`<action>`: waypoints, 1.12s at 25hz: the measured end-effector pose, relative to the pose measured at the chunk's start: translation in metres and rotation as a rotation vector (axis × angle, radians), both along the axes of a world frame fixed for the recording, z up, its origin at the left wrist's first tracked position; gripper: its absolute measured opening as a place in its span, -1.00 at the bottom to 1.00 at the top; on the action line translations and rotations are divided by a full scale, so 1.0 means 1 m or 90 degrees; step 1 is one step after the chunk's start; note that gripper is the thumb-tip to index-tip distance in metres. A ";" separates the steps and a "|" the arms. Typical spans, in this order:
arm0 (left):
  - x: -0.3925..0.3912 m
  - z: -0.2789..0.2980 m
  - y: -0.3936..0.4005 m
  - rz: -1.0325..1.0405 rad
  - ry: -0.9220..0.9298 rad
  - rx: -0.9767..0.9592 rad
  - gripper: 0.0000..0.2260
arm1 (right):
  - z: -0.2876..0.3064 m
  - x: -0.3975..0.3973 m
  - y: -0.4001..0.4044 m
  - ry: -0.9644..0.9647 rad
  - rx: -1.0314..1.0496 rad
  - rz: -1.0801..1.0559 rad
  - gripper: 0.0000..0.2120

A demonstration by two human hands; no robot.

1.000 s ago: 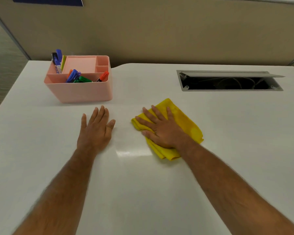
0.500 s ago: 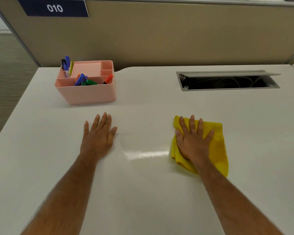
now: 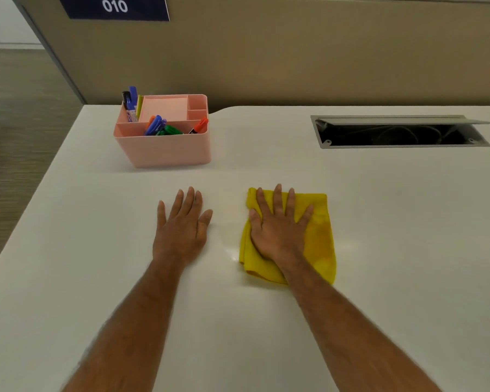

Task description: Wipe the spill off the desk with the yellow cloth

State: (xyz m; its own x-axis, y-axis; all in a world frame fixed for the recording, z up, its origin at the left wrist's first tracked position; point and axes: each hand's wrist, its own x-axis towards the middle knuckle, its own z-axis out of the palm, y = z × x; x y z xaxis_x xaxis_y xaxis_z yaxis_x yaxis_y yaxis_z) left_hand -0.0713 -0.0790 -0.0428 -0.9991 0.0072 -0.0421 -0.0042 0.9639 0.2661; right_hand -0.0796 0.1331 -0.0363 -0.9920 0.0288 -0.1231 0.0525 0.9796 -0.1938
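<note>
The yellow cloth [image 3: 320,239] lies folded on the white desk [image 3: 408,222], right of centre. My right hand [image 3: 279,230] is pressed flat on its left half, fingers spread and pointing away from me. The cloth's right part shows a darker, damp-looking patch. Just left of the cloth, a faint shiny patch [image 3: 232,254] glints on the desk; I cannot tell whether it is liquid or glare. My left hand [image 3: 181,227] rests flat on the bare desk about a hand's width left of the cloth, holding nothing.
A pink organiser [image 3: 167,148] with several coloured markers stands at the back left. An open cable hatch [image 3: 399,134] is sunk into the desk at the back right. A beige partition [image 3: 294,52] closes the far edge. The desk's left edge drops to the floor.
My right hand slid the cloth to the right, then back left toward my left hand. The left hand has stayed flat in place. The view has tilted up slightly.
</note>
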 end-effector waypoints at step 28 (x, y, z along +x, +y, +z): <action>0.021 -0.002 0.006 0.004 -0.012 -0.038 -0.24 | 0.004 0.033 0.147 0.012 0.089 0.177 -0.45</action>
